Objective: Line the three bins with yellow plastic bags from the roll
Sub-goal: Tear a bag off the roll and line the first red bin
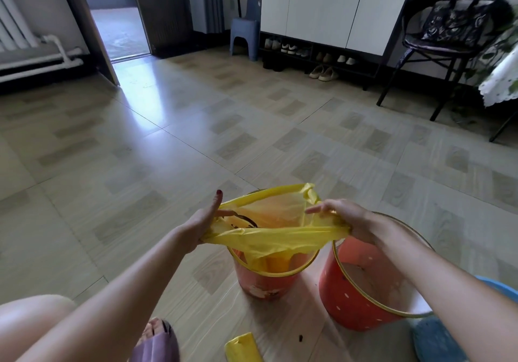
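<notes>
1. The roll [243, 347] of yellow bags lay on the floor [140, 165], close to the person's foot [157, 339].
2. A blue bin [501, 289] peeked in at the right edge. I could not tell what was inside it.
3. The big red bin [356, 300] stood just beside the small one. It had no bag in it, only some dirt at the bottom.
4. The small red bin [266, 286] had a yellow bag [274, 233] hanging down inside. The far edge of the bag was over the rim. The near edge was not on yet.
5. The left hand [201, 221] gripped the near edge of the bag, thumb up. The right hand [342, 218] gripped the other end, pulling it wide.
6. So the first bag looked about half on. Two bins were likely still left to do.
7. Far off were a chair [448, 34] and a stool [244, 34].
</notes>
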